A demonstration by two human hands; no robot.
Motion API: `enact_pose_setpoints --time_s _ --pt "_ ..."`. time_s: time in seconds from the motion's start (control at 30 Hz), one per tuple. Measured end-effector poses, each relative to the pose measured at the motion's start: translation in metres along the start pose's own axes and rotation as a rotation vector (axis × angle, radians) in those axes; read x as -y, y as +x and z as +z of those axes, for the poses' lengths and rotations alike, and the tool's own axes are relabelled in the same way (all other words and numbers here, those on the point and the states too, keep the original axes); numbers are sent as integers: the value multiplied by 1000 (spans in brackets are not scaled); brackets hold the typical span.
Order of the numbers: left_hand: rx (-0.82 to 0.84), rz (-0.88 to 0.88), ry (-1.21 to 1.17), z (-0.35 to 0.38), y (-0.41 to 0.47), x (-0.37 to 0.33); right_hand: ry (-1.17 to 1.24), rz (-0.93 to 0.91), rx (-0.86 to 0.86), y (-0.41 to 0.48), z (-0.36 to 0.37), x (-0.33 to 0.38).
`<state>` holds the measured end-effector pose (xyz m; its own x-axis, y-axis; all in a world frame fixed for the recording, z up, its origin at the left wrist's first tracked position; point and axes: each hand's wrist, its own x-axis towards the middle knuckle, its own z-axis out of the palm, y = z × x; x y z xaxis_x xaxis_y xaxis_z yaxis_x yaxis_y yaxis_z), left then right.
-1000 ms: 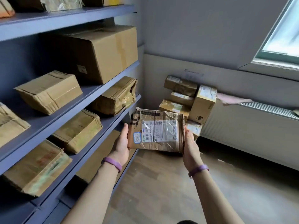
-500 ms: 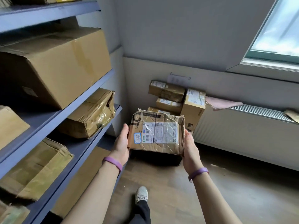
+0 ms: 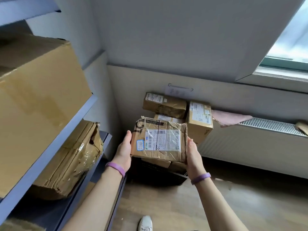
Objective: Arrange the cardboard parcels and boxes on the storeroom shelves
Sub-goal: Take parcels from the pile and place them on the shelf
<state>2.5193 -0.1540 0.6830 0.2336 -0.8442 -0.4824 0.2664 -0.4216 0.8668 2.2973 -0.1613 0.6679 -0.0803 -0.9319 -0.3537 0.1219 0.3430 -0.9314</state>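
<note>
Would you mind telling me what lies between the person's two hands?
In the head view, a crumpled taped parcel fills the gap, held between the left hand and right hand.

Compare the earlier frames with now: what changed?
The person walked toward the corner pile, carrying the taped parcel along; the shelves slid past on the left. Nothing taken or released: left hand and right hand keep the same grip on its sides.

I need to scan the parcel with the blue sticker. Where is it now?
Head view, centre: the parcel is held between the left hand and right hand, in front of the corner pile of parcels, right of the shelves.
</note>
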Motion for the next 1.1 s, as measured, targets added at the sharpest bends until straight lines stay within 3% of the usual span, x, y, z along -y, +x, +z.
enact_pose_setpoints --time_s 0.27,0.53,1.1 --pt "10 -78 67 11 77 -19 -120 91 -40 64 18 22" --pt "-82 -224 147 39 157 -10 -184 253 -81 150 15 -5" --pt "-139 -516 264 99 323 71 -276 558 -73 325 -12 -87"
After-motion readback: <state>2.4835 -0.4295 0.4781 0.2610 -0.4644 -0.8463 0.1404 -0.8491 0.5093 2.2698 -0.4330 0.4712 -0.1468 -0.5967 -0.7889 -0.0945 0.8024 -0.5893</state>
